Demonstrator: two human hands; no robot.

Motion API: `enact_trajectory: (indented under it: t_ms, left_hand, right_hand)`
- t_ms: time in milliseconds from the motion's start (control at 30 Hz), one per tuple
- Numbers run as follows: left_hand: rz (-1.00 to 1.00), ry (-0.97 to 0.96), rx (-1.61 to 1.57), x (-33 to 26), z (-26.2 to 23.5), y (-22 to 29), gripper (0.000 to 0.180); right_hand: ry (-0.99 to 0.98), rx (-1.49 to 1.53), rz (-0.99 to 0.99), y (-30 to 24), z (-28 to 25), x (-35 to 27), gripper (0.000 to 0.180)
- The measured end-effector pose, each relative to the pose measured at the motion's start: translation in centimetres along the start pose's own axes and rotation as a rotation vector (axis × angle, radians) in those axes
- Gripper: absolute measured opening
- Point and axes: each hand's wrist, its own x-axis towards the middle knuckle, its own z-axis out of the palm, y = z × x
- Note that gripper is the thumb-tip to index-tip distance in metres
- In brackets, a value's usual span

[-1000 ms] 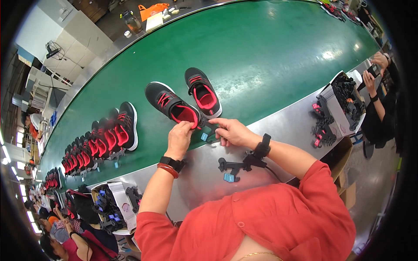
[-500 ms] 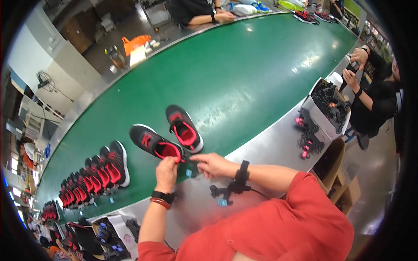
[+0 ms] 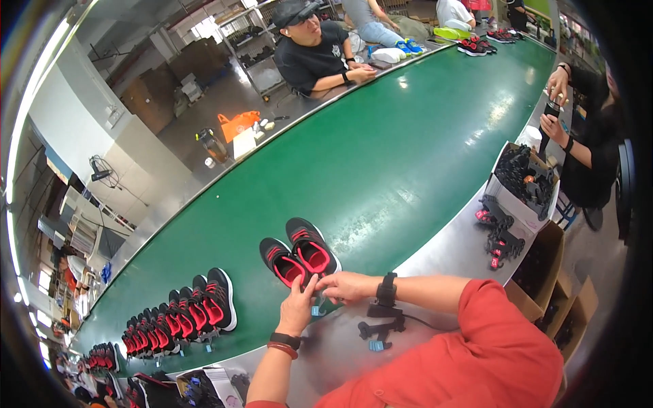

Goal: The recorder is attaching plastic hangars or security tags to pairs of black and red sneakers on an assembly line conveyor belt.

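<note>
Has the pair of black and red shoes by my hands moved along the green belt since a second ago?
Cannot tell. The pair of shoes sits at the near edge of the green belt by both hands in every picture; the head camera shifted, so its changed place in frame proves nothing.

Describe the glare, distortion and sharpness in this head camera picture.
Head view: fisheye bends the green conveyor belt into an arc inside a black rim; white glare streaks the belt toward the upper right; the left hand, right hand and pair of black-and-red shoes read sharp.
</note>
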Motion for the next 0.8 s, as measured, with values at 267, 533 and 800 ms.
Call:
enact_trajectory:
  t_ms: [267,533,800]
  left_hand:
    - [-0.043,0.067,0.001,0.4,-1.1,-1.6,0.042]
    - [-0.231,-0.085,-0.273,0.5,-1.1,-2.1,0.032]
    - [-0.332,-0.196,-0.288,0.2,-1.5,-2.1,0.030]
  right_hand:
    - [0.348,-0.608,-0.430,-0.1,-4.3,1.9,0.041]
    - [0.219,-1.020,-0.468,1.7,-5.1,4.4,0.028]
    - [0.234,-1.306,-0.595,-0.3,-5.1,3.6,0.033]
